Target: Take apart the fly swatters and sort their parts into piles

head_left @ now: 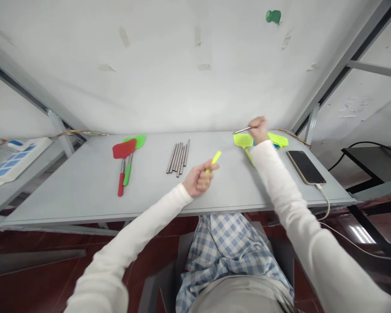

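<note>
On the grey table (84, 187) and just above it, the following items are recorded. By the left hand (198, 180), a slim bright yellow piece (217, 157) is grasped in curled fingers, its upper end left projecting, over the middle of the table towards the front edge. By the right hand (260, 128), slightly blurred, a thin metal rod (243, 130) is gripped near the back edge, its free end pointed left above a yellow-green swatter head (243, 140); whether contact is made cannot be told. Seven or so metal tubes (178, 159) are laid together left of centre; a red swatter (124, 149) is laid partly over a green swatter (139, 141). The rod is judged light, stiff and slippery, best held firmly along its shaft; the yellow piece is judged light, slightly pliable and hardly fragile, best pinched around its middle.
</note>
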A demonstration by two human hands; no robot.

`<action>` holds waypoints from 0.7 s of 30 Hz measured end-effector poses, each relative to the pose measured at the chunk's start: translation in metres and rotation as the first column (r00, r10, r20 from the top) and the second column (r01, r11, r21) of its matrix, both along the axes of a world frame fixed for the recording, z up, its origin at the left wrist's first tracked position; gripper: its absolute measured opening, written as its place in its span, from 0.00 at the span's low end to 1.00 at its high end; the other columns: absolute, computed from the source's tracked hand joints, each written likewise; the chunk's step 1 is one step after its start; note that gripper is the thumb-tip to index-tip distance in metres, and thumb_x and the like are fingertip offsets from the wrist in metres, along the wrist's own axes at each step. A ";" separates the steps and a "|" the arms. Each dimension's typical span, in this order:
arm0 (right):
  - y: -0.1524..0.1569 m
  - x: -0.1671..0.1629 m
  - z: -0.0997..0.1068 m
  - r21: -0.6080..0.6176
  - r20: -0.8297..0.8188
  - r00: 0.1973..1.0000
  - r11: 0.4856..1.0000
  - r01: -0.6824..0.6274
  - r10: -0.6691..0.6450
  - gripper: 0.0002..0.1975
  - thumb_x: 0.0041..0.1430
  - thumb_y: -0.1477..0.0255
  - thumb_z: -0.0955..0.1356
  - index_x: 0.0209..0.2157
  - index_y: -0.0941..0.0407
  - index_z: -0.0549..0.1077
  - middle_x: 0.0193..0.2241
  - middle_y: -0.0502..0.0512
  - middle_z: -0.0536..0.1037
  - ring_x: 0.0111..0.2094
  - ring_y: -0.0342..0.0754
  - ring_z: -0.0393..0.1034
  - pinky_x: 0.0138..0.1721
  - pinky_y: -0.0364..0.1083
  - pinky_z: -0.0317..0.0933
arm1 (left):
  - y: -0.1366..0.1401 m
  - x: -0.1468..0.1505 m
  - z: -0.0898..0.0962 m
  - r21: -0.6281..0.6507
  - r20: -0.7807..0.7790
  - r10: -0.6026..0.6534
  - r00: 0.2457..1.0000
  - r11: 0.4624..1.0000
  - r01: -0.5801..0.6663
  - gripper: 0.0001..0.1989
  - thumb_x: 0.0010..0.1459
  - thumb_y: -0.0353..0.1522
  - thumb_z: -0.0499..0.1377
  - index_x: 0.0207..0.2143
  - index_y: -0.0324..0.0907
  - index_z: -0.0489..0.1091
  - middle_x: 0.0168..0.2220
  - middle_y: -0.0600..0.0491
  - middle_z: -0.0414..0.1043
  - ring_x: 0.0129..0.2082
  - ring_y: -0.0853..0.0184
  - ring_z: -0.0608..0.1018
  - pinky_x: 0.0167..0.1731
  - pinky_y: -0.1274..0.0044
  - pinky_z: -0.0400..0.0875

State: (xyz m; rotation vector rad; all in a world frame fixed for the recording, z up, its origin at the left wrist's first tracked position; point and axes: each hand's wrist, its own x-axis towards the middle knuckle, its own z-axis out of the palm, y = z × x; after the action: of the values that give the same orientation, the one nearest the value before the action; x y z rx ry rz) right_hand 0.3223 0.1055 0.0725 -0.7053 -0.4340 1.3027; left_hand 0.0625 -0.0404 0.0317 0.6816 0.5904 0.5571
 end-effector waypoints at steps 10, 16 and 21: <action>-0.016 -0.061 -0.045 -0.367 0.170 0.937 0.902 -0.226 0.304 0.16 0.67 0.62 0.59 0.25 0.53 0.58 0.16 0.42 0.54 0.16 0.39 0.49 0.16 0.39 0.52 | 0.052 0.007 -0.003 0.368 -0.250 0.377 0.892 0.889 -0.272 0.11 0.62 0.31 0.48 0.40 0.38 0.69 0.28 0.56 0.63 0.18 0.78 0.60 0.19 0.82 0.59; -0.022 -0.087 -0.077 -0.173 0.770 0.594 0.973 -0.155 0.232 0.07 0.53 0.80 0.69 0.30 0.55 0.68 0.26 0.48 0.67 0.30 0.43 0.64 0.38 0.45 0.63 | 0.065 0.015 -0.026 0.556 -0.324 0.530 0.784 0.777 -0.296 0.17 0.57 0.27 0.51 0.49 0.38 0.66 0.28 0.57 0.64 0.17 0.77 0.63 0.21 0.79 0.61; -0.041 -0.083 -0.075 0.117 0.893 0.450 0.972 -0.204 -0.013 0.06 0.60 0.74 0.66 0.29 0.53 0.73 0.33 0.52 0.70 0.42 0.46 0.64 0.50 0.46 0.58 | 0.079 0.020 -0.037 0.750 -0.474 0.611 0.634 0.658 -0.074 0.22 0.57 0.27 0.52 0.55 0.39 0.60 0.33 0.53 0.72 0.19 0.74 0.67 0.25 0.77 0.65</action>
State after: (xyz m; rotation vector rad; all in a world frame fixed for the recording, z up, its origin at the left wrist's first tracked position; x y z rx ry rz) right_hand 0.2391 0.0641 -0.0022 -1.1846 -1.4942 0.8490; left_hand 0.0824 0.0383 -0.0051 1.5420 1.3147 0.9382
